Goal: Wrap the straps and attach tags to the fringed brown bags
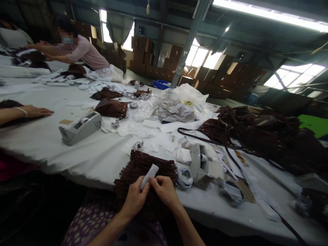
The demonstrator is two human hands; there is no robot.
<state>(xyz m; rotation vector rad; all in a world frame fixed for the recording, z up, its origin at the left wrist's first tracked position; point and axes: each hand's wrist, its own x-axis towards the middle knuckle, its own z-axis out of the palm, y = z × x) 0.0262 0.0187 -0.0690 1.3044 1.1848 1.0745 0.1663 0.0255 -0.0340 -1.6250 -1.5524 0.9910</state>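
Pinching the white roll (pixel 150 173) with the left hand (pixel 137 197), just above the brown fringed bag (pixel 156 162) at the near edge of the worktop (pixel 87 164). Pointing away and a bit to the right, going by the long way of the roll. Holding the low end with the left hand, so nearest there. Curling the right hand (pixel 164 190) just beside, on the right; cannot tell if pinching the roll too

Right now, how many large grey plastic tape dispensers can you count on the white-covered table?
2: the left dispenser, beyond and left of the fringed dark-brown bag; the right dispenser, on the bag's right. Others, farther back, may be hidden.
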